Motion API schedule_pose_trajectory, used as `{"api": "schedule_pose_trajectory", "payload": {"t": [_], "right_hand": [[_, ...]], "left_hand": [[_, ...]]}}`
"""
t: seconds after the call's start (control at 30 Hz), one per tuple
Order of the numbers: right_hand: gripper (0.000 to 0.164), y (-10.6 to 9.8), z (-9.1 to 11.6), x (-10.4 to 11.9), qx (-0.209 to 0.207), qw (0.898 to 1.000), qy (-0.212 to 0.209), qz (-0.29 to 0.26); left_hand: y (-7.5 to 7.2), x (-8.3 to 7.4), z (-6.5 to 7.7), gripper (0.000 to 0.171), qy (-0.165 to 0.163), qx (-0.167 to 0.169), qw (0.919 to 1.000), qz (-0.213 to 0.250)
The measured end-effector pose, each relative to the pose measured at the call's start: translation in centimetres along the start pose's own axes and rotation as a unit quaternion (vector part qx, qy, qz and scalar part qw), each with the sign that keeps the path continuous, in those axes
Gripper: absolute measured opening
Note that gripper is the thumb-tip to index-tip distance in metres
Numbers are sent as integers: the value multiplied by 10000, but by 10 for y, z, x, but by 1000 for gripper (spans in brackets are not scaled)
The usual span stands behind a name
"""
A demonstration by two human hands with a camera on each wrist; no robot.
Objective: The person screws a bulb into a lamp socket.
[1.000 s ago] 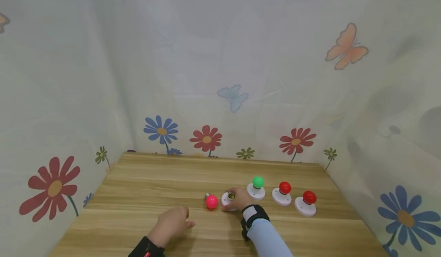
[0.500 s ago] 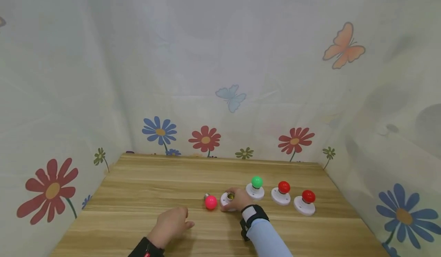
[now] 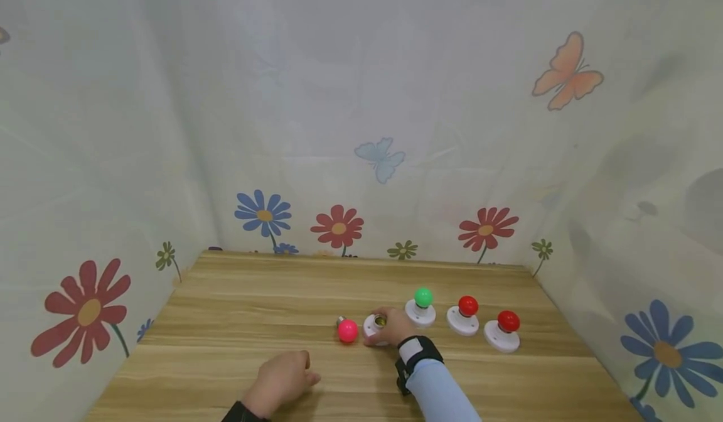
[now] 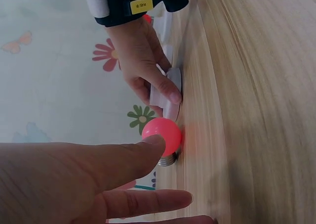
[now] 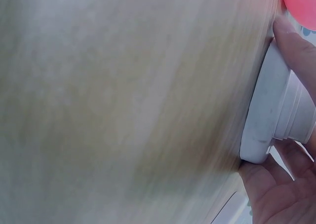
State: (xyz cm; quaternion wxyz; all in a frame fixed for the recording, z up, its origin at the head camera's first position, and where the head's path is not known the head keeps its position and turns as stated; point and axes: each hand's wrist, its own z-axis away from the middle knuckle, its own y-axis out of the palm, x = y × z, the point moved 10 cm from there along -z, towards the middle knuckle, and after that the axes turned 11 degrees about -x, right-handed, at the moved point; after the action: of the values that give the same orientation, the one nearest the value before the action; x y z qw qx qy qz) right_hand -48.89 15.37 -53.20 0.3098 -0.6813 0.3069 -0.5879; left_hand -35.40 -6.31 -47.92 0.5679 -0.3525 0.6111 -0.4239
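Observation:
My right hand [image 3: 398, 326] grips a round white lamp holder [image 3: 369, 328] by its sides, flat on the wooden table. Thumb and fingers sit on opposite edges of the lamp holder [image 5: 266, 103] in the right wrist view. Its brass-coloured socket faces up with no bulb in it. Just left of it lies a pink light bulb [image 3: 348, 331], its metal screw base pointing away from me. My left hand [image 3: 282, 377] hovers nearer to me, fingers relaxed and holding nothing. In the left wrist view its thumb overlaps the pink bulb [image 4: 165, 128], but the head view shows them apart.
To the right stand more white lamp holders: one with a green bulb [image 3: 423, 297], one with a red bulb [image 3: 467, 306], and another with a red bulb [image 3: 508, 321]. The wooden table [image 3: 254, 302] ends at a flower-printed curtain [image 3: 316, 95] behind and on both sides.
My left hand has shifted very slightly toward me. The right hand keeps its grip on the lamp holder, and the bulbs stay where they were.

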Motion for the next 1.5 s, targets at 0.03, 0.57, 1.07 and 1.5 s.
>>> {"api": "schedule_pose_trajectory", "payload": {"t": [0.03, 0.57, 1.07, 1.5], "right_hand": [[72, 0, 0, 0, -10, 10000, 5, 6], [74, 1, -1, 4, 30, 9997, -237, 109], [76, -66, 37, 84, 1, 9938, -1030, -413], [78, -59, 57, 94, 260, 9820, -1674, -834]], "left_hand": [[1, 0, 0, 29, -23, 9, 10000, 21], [-5, 2, 1, 31, -13, -155, 9998, -86], [-33, -40, -40, 23, 1092, -945, 9895, -42], [26, -72, -98, 25, 2714, -1543, 9454, -936]]}}
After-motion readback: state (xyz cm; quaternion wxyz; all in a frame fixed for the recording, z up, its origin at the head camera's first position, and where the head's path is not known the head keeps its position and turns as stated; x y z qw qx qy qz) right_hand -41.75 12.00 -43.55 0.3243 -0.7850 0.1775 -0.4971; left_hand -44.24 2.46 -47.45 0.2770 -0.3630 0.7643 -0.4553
